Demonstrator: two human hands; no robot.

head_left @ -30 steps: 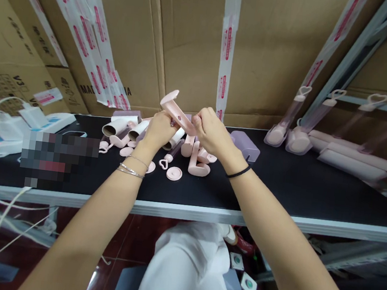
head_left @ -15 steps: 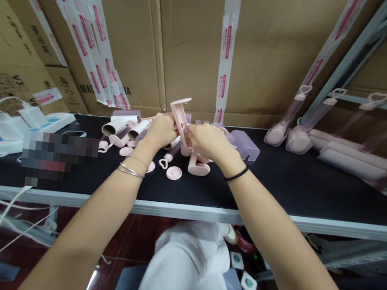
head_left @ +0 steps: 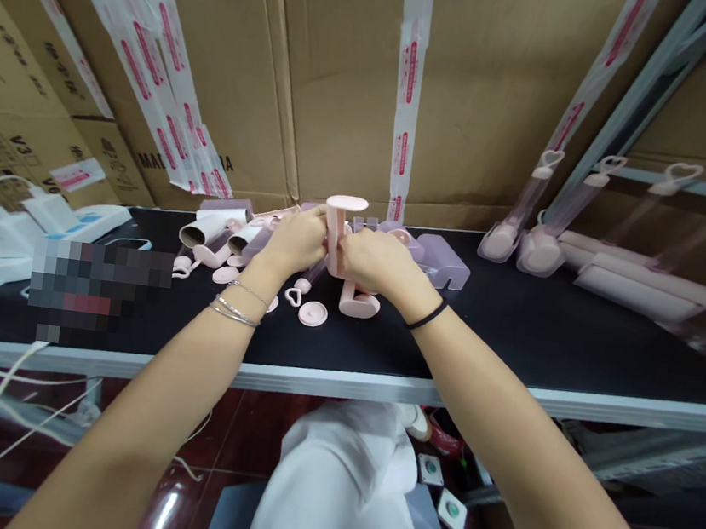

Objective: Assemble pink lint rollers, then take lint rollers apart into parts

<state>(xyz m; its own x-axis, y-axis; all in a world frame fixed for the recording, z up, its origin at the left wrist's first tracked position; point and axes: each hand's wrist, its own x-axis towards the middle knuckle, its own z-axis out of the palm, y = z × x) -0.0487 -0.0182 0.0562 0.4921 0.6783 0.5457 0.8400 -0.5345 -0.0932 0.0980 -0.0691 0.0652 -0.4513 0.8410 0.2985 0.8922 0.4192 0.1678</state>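
Between both hands, above the black table, is a pale pink plastic bracket [head_left: 333, 241] with a rounded flat end on top. My left hand [head_left: 297, 241] grips its left side, while my right hand [head_left: 370, 258] has its fingers curled against the right side. Whether a smaller part sits between the fingers is hidden. Just below lie a similar pink bracket [head_left: 359, 303], a round pink disc [head_left: 313, 314] and a clear tube with a heart-shaped loop [head_left: 295, 293]. White tubes [head_left: 202, 231] and more pink pieces lie left of my left hand.
Translucent purple covers [head_left: 443, 260] lie right of my right hand. Several assembled tubes with heart loops [head_left: 503, 238] stand at the right, beside white rolls [head_left: 646, 292]. A power strip [head_left: 84, 223] with white cables is at the left. Cardboard [head_left: 343, 83] walls the back.
The pink bracket has turned more upright and dropped slightly, its flat top now facing right. Both hands stay closed around it. The whole view has shifted a little.
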